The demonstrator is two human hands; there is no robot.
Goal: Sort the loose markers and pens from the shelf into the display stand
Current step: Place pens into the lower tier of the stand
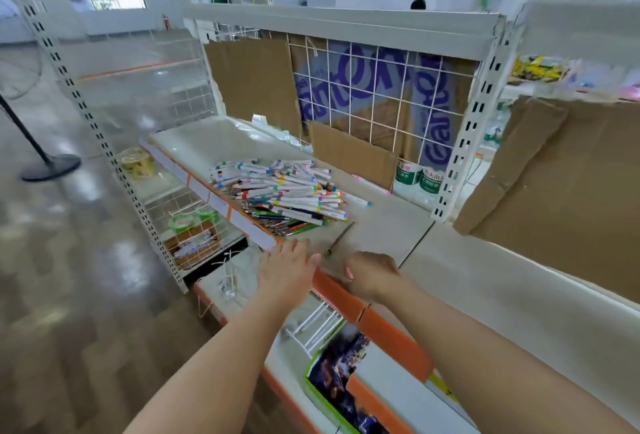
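On shelf (pixel 381 226): one marker heap (pixel 280 188) | left grip (pixel 289 269) flat, empty | right grip (pixel 372 276) curled, empty

A loose heap of white-barrelled markers with coloured bands (pixel 282 188) lies on the pale shelf (pixel 381 226), darker slim pens (pixel 277 222) at its six o'clock edge, one dark pen (pixel 341 238) apart at four o'clock.

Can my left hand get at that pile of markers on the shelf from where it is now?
Probably yes. The left hand is open at the shelf's front edge, and the pile of markers lies just beyond it with nothing between them.
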